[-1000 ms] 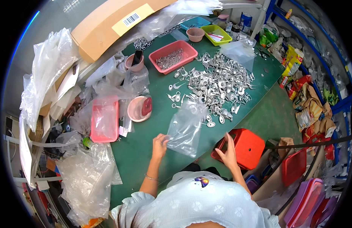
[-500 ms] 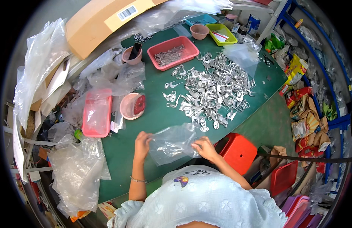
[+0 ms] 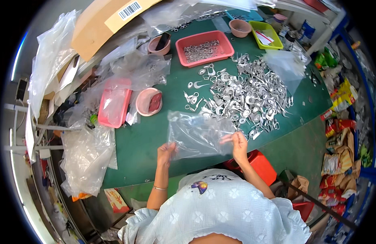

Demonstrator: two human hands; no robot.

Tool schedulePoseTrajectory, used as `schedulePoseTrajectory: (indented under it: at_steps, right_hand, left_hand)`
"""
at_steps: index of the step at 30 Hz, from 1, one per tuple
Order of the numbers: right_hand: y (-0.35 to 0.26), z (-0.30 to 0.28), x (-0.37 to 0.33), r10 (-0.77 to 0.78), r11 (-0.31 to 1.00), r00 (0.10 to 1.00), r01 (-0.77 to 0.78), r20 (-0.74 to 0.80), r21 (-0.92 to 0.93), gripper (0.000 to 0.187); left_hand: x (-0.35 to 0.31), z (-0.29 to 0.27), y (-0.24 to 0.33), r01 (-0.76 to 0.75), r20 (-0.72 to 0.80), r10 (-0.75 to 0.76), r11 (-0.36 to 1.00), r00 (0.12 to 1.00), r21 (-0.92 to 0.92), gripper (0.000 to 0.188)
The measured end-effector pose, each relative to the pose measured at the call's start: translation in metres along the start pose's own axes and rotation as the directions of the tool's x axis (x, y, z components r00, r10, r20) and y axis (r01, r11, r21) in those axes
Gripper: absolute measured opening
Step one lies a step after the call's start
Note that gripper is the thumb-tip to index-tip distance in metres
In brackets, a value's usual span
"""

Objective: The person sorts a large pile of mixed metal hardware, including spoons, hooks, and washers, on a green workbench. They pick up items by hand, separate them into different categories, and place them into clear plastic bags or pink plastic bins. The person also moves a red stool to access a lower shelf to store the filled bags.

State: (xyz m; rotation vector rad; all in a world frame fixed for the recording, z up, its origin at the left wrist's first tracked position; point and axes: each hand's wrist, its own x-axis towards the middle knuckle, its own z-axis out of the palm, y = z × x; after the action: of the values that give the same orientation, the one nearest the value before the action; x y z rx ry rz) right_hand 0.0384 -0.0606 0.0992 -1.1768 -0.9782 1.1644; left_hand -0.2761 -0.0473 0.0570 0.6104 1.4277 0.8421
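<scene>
Presently, the left hand (image 3: pixel 166 154) is pinching the clear plastic bag (image 3: pixel 196 132) over the near tabletop (image 3: pixel 141 152); the right hand (image 3: pixel 239 145) is touching its right side, grip unclear. Loose metal hooks (image 3: pixel 249 92) just beyond are apparently risking snags and tears.

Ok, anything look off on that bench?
Mainly what looks like a phone, propped at a tilt in a small pink bowl at the upper left: odd among work parts. A few metal pieces lie loose left of the main pile, possibly strays. The clear bag is creased; I see no obvious damage.
</scene>
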Motion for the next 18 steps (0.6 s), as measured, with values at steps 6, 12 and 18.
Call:
schedulePoseTrajectory:
  at_steps: [6, 12, 18]
  right_hand:
    - [0.005, -0.031, 0.027, 0.216, 0.899, 0.972, -0.234, 0.090, 0.370, 0.033]
    - [0.019, -0.039, 0.045, 0.357, 0.726, 0.743, -0.602, 0.566, 0.333, 0.042]
    - [0.033, -0.018, 0.067, 0.465, 0.838, 0.837, -0.521, 0.289, 0.160, 0.026]
  left_hand:
    - [-0.009, 0.008, -0.016, -0.120, -0.118, 0.094, 0.964, 0.989, -0.237, 0.024]
    - [-0.030, -0.003, -0.029, -0.160, -0.031, 0.158, 0.941, 0.987, -0.298, 0.033]
    - [-0.037, -0.024, -0.046, -0.165, -0.130, 0.133, 0.944, 0.983, -0.285, 0.033]
